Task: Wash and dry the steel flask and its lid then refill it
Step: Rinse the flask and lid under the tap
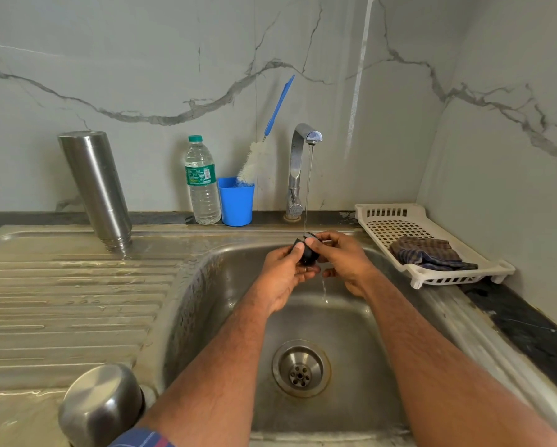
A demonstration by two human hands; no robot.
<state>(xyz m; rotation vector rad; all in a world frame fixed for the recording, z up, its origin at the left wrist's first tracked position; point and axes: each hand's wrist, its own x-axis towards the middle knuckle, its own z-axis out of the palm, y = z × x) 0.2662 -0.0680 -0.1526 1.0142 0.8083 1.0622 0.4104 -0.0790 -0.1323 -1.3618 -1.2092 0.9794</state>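
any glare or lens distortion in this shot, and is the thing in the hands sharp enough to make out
Head view: wide-angle bending tilts the steel flask and curves the sink rim; a bright streak of glare runs down the wall; the small black part gripped by left hand and right hand is dark and soft, details unclear.

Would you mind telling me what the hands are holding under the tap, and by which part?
Both the left hand and right hand hold a small black lid piece by its sides.
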